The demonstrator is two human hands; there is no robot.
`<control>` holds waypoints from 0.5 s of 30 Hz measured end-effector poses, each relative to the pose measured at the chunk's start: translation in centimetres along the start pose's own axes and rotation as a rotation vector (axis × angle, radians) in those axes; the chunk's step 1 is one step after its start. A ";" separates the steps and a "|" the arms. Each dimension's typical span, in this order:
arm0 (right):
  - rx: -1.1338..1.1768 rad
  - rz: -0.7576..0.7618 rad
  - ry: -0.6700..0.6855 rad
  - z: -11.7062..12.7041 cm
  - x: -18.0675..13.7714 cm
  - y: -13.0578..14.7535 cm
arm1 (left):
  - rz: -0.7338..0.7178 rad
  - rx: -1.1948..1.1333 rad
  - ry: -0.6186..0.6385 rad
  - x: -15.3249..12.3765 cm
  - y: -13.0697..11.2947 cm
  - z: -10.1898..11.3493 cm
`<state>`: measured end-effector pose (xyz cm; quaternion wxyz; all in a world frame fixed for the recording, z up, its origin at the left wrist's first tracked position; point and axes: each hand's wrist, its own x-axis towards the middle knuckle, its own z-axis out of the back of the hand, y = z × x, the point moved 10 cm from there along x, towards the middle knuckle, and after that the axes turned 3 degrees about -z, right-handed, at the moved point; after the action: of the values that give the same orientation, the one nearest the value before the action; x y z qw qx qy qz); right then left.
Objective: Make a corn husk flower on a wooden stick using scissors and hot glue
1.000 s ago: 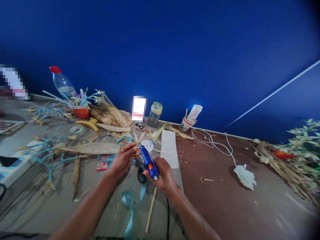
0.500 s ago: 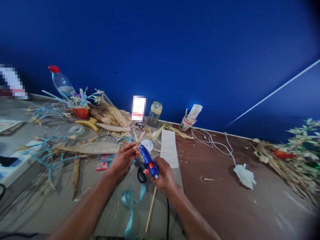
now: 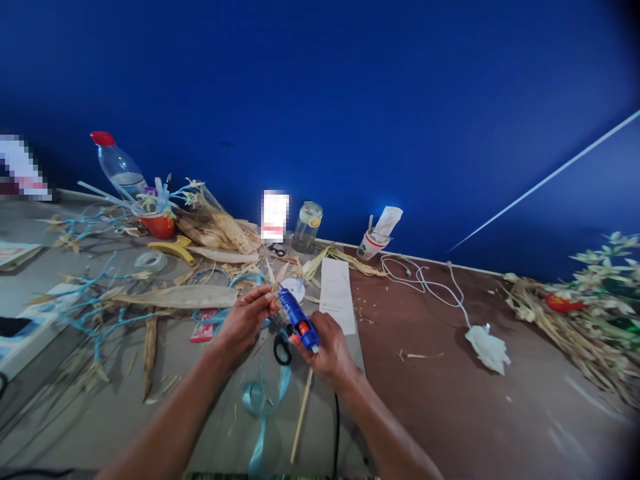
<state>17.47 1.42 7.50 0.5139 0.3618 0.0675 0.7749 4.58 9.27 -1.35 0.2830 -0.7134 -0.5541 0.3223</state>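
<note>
While the right hand (image 3: 326,348) wraps closed around the grip of the blue glue gun (image 3: 299,319), a light, rigid tool best held there, clear of its likely hot nozzle, the left hand (image 3: 244,320) has its fingers pinched shut on a dried husk piece (image 3: 271,295) at that nozzle. Both hover over the middle of the table (image 3: 450,400), toward its near edge; the husk looks thin, brittle and easily crushed.

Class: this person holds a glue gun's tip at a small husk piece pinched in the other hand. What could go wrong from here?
The glue gun in the right hand points its nozzle at the husk piece pinched in the left hand; hot glue might burn those fingertips.
Its black cord runs back beside the right forearm; a snag could jerk the gun.
Dry husks lie close around; drips may stick.
</note>
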 end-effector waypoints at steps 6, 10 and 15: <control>-0.012 0.010 0.026 -0.5 -0.4 0.2 | 0.015 -0.006 -0.030 0.1 0.2 0.5; -0.012 0.004 0.017 -0.5 -0.3 0.0 | 0.008 0.005 -0.016 0.0 0.1 0.2; -0.031 0.025 0.008 -0.5 -0.2 0.2 | 0.004 -0.013 -0.020 -0.2 -0.2 -0.1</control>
<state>17.03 1.25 7.12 0.5095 0.3516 0.0530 0.7836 4.52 9.13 -1.10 0.2722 -0.7131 -0.5577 0.3262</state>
